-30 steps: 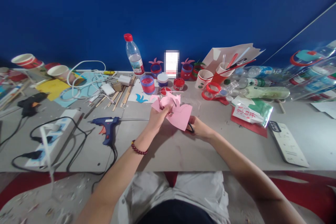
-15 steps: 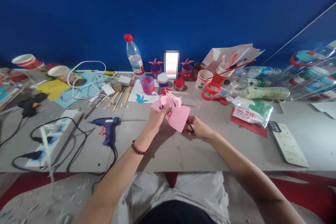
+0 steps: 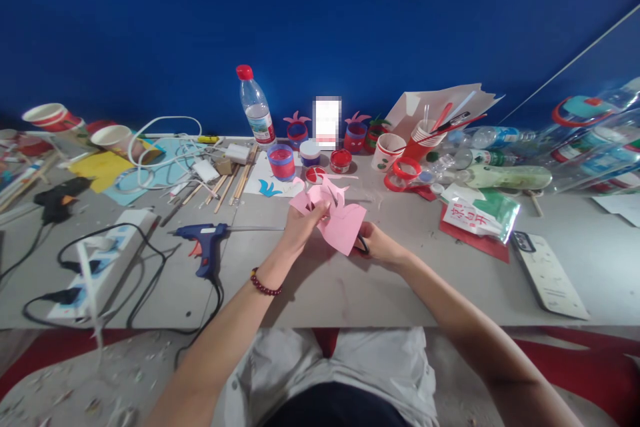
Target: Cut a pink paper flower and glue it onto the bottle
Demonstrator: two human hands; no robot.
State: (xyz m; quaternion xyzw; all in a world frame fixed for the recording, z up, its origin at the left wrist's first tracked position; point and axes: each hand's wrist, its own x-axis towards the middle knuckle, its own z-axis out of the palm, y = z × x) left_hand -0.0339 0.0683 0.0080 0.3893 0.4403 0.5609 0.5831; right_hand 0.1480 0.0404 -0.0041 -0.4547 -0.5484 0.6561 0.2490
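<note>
Pink paper is pinched in L hand; blk scissors are gripped in R hand, nr paper's edge, over desk.

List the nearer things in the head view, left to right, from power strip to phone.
White power strip, blue glue gun, beaded bracelet, left hand, pink paper, right hand, packet with red lettering, phone.

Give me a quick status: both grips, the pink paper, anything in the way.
Left grip pinching pink paper. Right grip on black-handled scissors, mostly hidden. Paper's far edge shows pointed shapes. Nothing seen blocking; blue glue gun lies off left.
</note>
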